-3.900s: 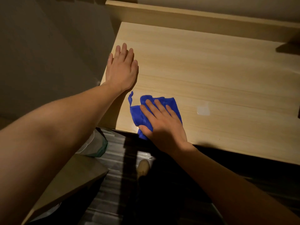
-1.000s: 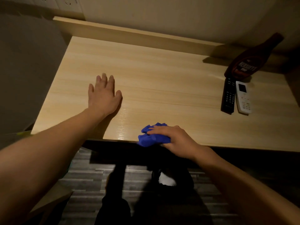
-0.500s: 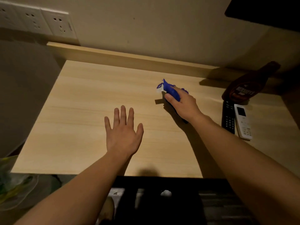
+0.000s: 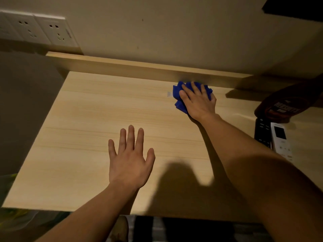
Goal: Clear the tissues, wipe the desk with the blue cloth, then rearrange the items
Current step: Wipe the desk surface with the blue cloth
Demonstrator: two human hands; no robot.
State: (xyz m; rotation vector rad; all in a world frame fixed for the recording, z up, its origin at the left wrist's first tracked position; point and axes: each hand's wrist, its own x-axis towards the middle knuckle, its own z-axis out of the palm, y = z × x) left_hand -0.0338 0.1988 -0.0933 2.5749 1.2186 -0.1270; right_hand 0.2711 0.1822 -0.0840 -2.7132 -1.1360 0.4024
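Cloth (image 4: 176, 93) under right hand (image 4: 198, 102) at desk (image 4: 78, 137) rear, left hand (image 4: 130, 163) mid-desk, remotes (image 4: 262, 133) before bottle (image 4: 286, 106) far right.

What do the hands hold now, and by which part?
The right hand presses on top of the bunched blue cloth without gripping it. The left hand lies flat on the desk, holding nothing.

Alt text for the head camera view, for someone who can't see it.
A right hand presses a blue cloth on a wooden desk near its back ledge; the left hand is spread flat mid-desk. A brown bottle, black remote and white remote sit at right.
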